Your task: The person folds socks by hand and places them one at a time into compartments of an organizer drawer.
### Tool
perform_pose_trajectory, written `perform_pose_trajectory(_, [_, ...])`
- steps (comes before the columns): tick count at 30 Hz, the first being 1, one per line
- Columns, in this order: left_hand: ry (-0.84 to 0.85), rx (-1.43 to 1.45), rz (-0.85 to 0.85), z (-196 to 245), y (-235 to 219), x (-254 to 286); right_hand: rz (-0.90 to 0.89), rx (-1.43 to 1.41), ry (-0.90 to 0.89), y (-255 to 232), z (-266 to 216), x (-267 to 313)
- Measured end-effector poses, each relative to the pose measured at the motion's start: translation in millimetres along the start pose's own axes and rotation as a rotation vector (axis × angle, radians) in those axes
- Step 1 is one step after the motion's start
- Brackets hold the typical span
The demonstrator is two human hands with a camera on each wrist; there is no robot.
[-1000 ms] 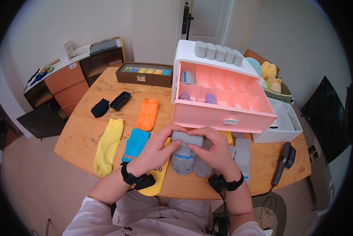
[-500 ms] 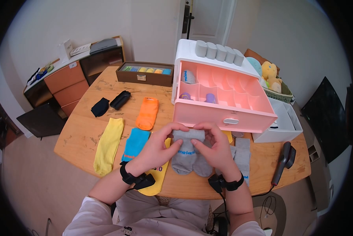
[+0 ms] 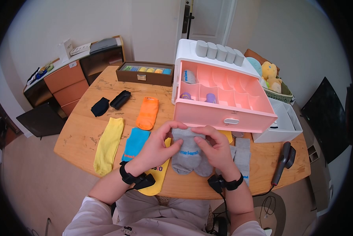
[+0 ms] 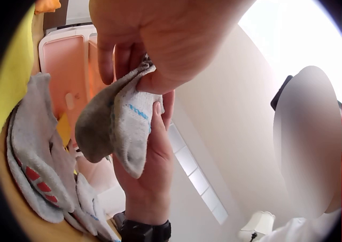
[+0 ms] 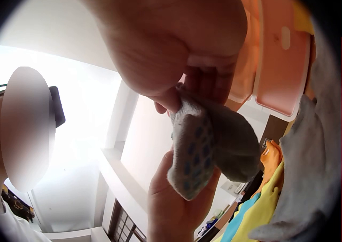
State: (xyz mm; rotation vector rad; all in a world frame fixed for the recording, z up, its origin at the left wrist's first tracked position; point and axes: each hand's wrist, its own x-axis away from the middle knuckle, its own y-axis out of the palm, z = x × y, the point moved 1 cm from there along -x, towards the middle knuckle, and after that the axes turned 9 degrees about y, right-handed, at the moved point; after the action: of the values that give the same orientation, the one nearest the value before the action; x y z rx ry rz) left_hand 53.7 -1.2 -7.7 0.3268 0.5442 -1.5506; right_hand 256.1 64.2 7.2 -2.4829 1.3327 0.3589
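A pair of grey socks [image 3: 188, 145] with blue lettering is held up between both hands, over the front of the table. My left hand [image 3: 161, 144] pinches its top left corner, thumb in front and fingers behind. At the top right corner, my right hand [image 3: 215, 151] pinches it in the same way. In the left wrist view the two sock toes [image 4: 131, 151] hang down side by side, one against the other. Blue dots mark the sole [image 5: 195, 156] in the right wrist view. Another grey sock [image 3: 204, 167] lies on the table just behind the held pair.
A pink drawer [image 3: 223, 114] stands pulled out beyond the hands, a few rolled socks in its compartments. Yellow [image 3: 108, 145], blue [image 3: 135, 143] and orange socks [image 3: 147, 113] lie left, with black ones farther back. More grey socks [image 3: 242, 155] and a dark corded appliance [image 3: 282, 163] lie right.
The wide folded band along the top of the grey socks has gone from view, and the blue lettering shows more fully. Both hands stay at the top corners, with small finger shifts.
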Motion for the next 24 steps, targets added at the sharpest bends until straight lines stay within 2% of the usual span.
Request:
perform_pose_trajectory(5, [0.030, 0.001, 0.047, 7.2, 1.9, 1.1, -0.032, 0.055, -0.059, -1.0, 0.7, -0.3])
perform_pose_trajectory(7, [-0.135, 0.065, 0.010, 9.7, 0.8, 1.8, -0.033, 0.038, -0.056, 0.5, 0.4, 0.1])
perform_pose_trajectory(12, [-0.059, 0.042, -0.031, 6.7, -2.1, -0.3, 0.007, -0.076, -0.021, 3.1, 1.5, 1.8])
perform_pose_trajectory(16, [-0.038, 0.004, -0.020, 7.2, -2.3, -2.3, -0.006, -0.034, -0.025, 1.7, 2.3, 0.7])
perform_pose_trajectory(18, [-0.031, -0.015, -0.010, 7.3, -1.4, -2.4, 0.028, -0.174, 0.086, 3.0, 2.9, 0.1])
perform_pose_trajectory(24, [-0.055, -0.047, 0.033, 6.7, -0.2, -3.1, -0.033, -0.154, 0.166, -1.0, 2.9, 0.0])
